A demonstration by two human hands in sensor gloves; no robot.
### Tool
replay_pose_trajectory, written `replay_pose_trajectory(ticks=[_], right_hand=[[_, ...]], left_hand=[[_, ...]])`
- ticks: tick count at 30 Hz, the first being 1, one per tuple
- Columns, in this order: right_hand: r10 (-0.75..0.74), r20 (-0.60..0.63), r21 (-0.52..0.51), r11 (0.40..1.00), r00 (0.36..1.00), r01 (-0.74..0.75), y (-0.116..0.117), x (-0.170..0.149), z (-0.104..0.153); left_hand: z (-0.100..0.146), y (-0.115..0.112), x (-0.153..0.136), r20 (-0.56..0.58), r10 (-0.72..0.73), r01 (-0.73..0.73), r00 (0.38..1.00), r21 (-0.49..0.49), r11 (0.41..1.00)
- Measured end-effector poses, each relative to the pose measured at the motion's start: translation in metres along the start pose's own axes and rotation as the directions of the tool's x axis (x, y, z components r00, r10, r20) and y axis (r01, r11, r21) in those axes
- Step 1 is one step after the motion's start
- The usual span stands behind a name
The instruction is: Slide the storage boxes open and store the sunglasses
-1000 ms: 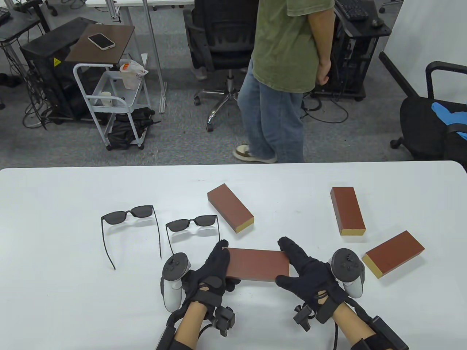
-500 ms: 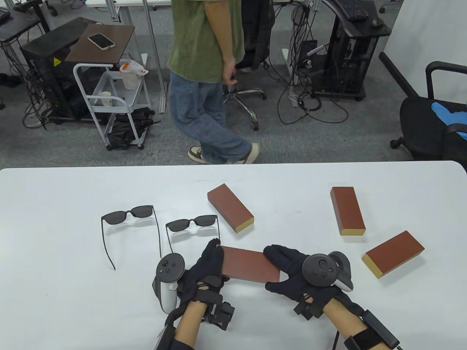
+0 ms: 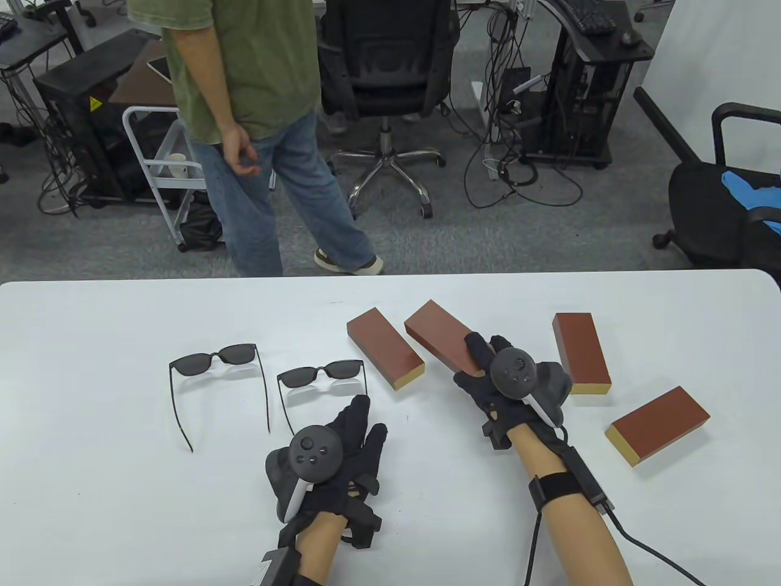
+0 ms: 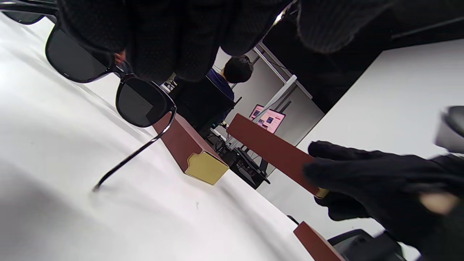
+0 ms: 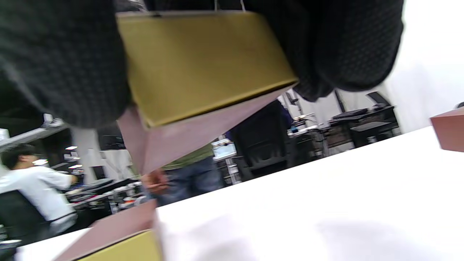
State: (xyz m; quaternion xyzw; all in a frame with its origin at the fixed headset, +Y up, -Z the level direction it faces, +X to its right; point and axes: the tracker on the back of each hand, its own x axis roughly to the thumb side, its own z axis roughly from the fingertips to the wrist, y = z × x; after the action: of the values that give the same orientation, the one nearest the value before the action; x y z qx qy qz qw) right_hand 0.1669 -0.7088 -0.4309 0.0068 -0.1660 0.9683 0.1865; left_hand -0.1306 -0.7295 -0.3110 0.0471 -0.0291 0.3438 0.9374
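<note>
The right hand (image 3: 506,381) hides the held storage box's (image 3: 438,332) near end.

Boxes (image 3: 385,348) reddish-brown, gold ends; sunglasses (image 3: 321,374) black; table (image 3: 91,366) white.

Beyond the far edge of the white table (image 3: 91,366) lies grey carpet (image 3: 427,244). At top centre of the table view stands a black mesh office chair (image 3: 384,67) on a chrome star base. Upper left holds a white wheeled cart (image 3: 161,165) and a black cabinet (image 3: 73,110) with a yellow warning sticker. A person in a green shirt and jeans (image 3: 244,122) stands before them. Upper right shows a black computer stand (image 3: 579,91) with tangled cables (image 3: 512,177), and another black chair (image 3: 726,195) at the right edge.
</note>
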Motion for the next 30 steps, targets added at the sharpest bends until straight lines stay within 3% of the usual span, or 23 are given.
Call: replay_pose_trajectory(ticks=[7, 16, 18, 24, 28, 30], right_hand=[[0.052, -0.145, 0.054, 0.998, 0.988, -0.045, 0.031, -0.01, -0.016], [0.136, -0.191, 0.195, 0.976, 0.972, -0.098, 0.051, -0.021, -0.019], [0.215, -0.178, 0.248, 0.954, 0.96, -0.168, 0.053, -0.019, -0.02], [0.284, -0.174, 0.274, 0.934, 0.943, -0.23, 0.057, -0.015, -0.016], [0.318, -0.148, 0.343, 0.905, 0.937, -0.253, 0.051, -0.016, -0.011], [0.305, -0.129, 0.317, 0.914, 0.944, -0.252, 0.041, -0.019, -0.003]], left_hand=[[-0.002, -0.003, -0.001, 0.005, -0.037, 0.037, 0.999, -0.008, 0.999], [-0.003, -0.003, -0.004, -0.003, 0.012, -0.012, 1.0, -0.001, 1.0], [-0.003, -0.003, -0.004, -0.001, 0.003, -0.003, 1.0, 0.0, 1.0], [-0.003, -0.003, -0.004, 0.001, -0.016, 0.016, 1.0, 0.004, 1.0], [-0.002, -0.002, -0.004, 0.001, -0.026, 0.026, 1.0, 0.009, 1.0], [-0.002, -0.002, -0.004, 0.001, -0.028, 0.028, 1.0, 0.015, 1.0]])
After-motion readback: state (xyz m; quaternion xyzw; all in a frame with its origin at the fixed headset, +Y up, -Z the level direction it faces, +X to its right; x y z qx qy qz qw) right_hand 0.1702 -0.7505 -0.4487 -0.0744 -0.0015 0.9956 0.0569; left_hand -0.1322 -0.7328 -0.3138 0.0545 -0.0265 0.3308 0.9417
